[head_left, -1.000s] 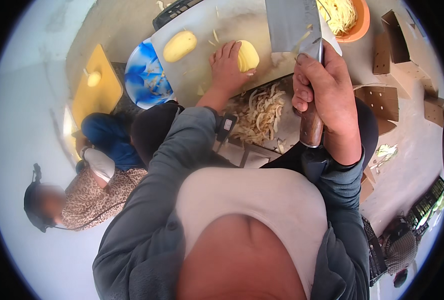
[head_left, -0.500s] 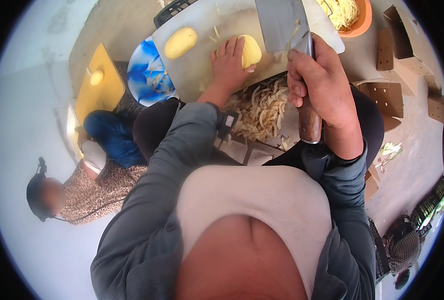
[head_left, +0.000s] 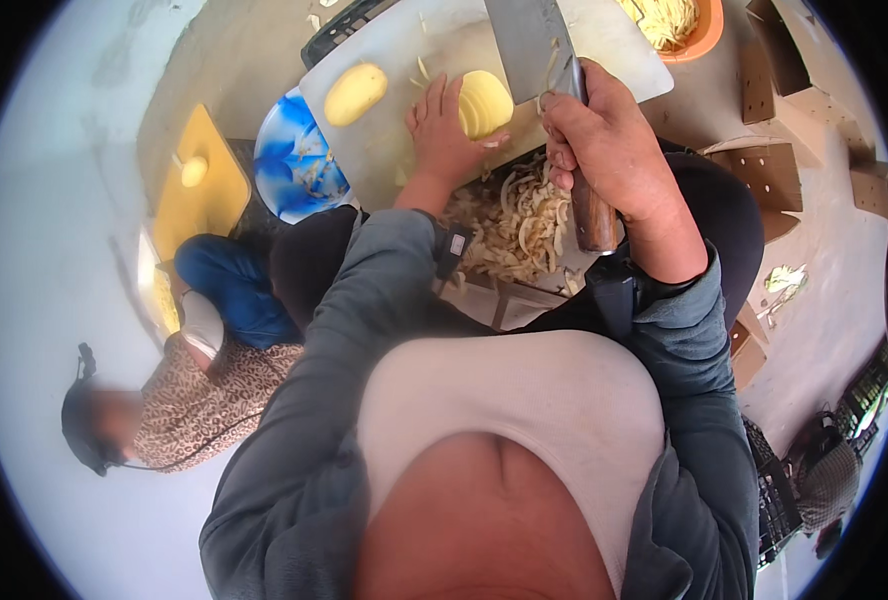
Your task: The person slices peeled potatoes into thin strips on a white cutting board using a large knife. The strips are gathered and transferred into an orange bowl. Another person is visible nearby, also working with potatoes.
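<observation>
Right hand (head_left: 614, 165) grips the cleaver (head_left: 536, 45), fist wrapped round its handle; left hand (head_left: 444, 135), fingers pressed flat, steadies the half-sliced potato (head_left: 486, 102) just beside the blade on the cutting board (head_left: 394, 160). Curling those fingertips back would likely keep slices thin and safe.

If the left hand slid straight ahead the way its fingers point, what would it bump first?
Probably nothing soon: the left hand points across bare cutting board, between the sliced potato and whole potato.

At the top centre lies a cutting board (head_left: 394, 60), carrying a whole potato (head_left: 355, 93) at left and a sliced potato (head_left: 486, 103) right of it. A bowl (head_left: 702, 40) sits at the board's upper right, a plate (head_left: 299, 165) at its lower left.
</observation>
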### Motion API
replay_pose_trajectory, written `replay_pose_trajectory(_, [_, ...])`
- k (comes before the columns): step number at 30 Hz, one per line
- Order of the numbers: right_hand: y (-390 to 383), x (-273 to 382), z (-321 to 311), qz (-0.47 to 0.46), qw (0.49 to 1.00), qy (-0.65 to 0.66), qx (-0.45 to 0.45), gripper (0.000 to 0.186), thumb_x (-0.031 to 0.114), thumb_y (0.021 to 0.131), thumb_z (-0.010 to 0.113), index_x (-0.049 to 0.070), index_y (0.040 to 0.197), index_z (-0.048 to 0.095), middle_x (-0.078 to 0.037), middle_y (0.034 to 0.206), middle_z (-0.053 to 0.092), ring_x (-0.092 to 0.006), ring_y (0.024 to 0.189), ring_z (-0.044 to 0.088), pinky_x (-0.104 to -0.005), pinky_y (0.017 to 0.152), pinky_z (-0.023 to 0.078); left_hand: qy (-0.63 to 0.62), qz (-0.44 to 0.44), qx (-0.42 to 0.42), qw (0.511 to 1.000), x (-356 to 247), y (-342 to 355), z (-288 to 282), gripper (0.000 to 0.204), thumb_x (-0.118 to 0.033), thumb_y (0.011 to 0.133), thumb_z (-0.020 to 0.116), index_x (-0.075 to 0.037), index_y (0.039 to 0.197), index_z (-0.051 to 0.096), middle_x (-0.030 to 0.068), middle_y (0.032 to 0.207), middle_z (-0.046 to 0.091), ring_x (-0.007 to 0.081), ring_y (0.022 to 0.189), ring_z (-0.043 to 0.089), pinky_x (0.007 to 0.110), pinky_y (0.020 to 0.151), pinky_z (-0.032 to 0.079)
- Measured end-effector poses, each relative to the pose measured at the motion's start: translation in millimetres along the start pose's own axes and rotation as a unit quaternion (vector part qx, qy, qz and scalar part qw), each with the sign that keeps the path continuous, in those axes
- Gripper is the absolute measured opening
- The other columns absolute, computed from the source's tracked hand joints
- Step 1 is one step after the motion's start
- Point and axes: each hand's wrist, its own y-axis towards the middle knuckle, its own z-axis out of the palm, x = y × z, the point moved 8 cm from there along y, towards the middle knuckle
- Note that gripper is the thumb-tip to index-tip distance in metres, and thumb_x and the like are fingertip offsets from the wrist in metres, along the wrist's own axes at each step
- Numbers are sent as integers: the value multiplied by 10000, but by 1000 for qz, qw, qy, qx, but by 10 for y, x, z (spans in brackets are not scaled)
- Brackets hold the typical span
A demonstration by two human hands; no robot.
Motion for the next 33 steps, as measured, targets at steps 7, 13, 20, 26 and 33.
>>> replay_pose_trajectory(7, [4,102,-22,-10,999,49,7,146,114,927,530,-3,965,451,-23,674,447,-82,501,424,-264,430,408,17,-14,18,1000,44,107,76,964,-553,589,820,-87,1349,452,120,1331,478,315,1261,425,473,1054,266])
replay_pose_trajectory(13, [-2,158,-153,-15,997,73,-23,132,107,920,530,-6,942,466,-39,665,470,-96,501,448,-266,444,410,37,5,41,998,-51,231,226,998,-607,576,799,-88,1351,446,109,1322,483,306,1243,442,521,1024,278])
replay_pose_trajectory(20, [23,172,-230,-10,989,145,-21,157,102,884,526,-44,841,487,-63,621,496,-122,478,472,-289,466,439,46,10,44,998,-73,322,350,961,-589,618,784,-122,1382,434,83,1383,456,269,1288,409,541,1058,248])
replay_pose_trajectory(26, [-23,179,-219,-10,988,153,-22,147,93,874,516,-40,825,481,-53,646,472,-110,507,463,-290,463,438,59,11,70,996,-38,312,456,853,-526,674,771,-143,1364,449,36,1370,465,229,1277,419,549,1058,263])
replay_pose_trajectory(33, [-65,84,-179,6,992,124,2,99,113,945,498,31,945,443,-11,715,423,-57,534,399,-231,441,371,29,11,63,998,-70,275,407,753,-445,653,783,-162,1291,500,32,1337,485,234,1252,444,541,1049,273])
